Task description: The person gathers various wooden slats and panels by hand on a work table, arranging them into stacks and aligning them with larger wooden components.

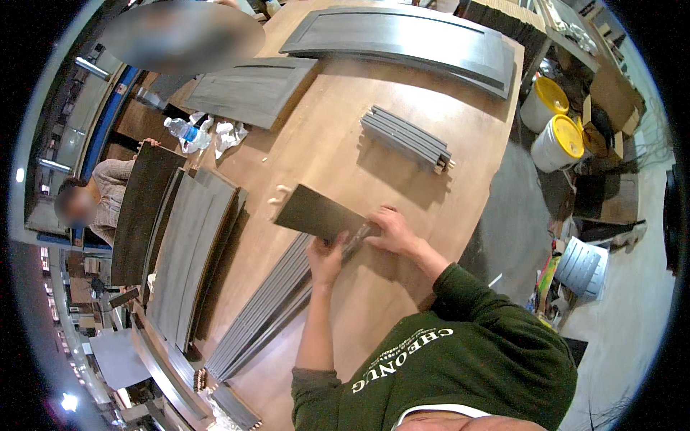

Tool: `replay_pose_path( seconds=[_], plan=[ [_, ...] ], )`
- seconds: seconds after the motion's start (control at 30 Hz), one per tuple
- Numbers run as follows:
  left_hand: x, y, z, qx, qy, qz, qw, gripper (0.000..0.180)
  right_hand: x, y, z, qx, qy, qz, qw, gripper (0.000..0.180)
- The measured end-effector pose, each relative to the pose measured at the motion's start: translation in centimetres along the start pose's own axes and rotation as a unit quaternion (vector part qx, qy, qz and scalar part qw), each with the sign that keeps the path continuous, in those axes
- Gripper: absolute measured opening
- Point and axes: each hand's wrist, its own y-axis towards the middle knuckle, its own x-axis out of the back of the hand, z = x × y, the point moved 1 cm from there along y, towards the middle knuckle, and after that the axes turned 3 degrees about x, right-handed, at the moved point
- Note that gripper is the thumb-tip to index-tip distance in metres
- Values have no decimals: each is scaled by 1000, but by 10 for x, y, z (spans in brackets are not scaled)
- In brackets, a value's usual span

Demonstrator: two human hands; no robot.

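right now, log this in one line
left hand: at dark rectangular panel, near edge | right hand: by panel's right end | long grey strips: on light-brown table | short grey strips: on table, untouched

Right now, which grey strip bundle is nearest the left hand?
The long bundle, running from beside the left hand toward lower left in the picture; the short bundle lies apart, beyond the right hand.

Cannot see past the blurred oval (183, 36) at upper left, nor make out the blurred face (76, 207) of a co-worker (115, 188) at middle left. Cannot find every finger of the left hand (325, 260) under the dark board (316, 210), mid-frame.
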Motion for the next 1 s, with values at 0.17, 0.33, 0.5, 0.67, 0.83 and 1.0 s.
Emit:
replay_pose_path(
  seconds=[0.17,0.33,0.5,0.67,0.83,1.0],
  plan=[
    [4,-4,-4,4,162,25,986,24,-6,-2,-10,7,4,-4,1000,37],
    [0,-15,-9,-23,97,10,995,27,-5,-1,-8,30,1,28,999,34],
    [-2,-18,1,-193,268,8,944,23,1,-2,-3,25,5,18,1000,30],
    [-2,-17,0,-159,211,19,964,21,-5,0,-12,8,-19,56,998,33],
    [9,-20,10,-169,262,28,950,27,-16,5,-25,92,-14,47,995,34],
    [2,-33,-6,-215,287,8,934,29,11,0,7,43,-17,102,994,35]
  ],
)
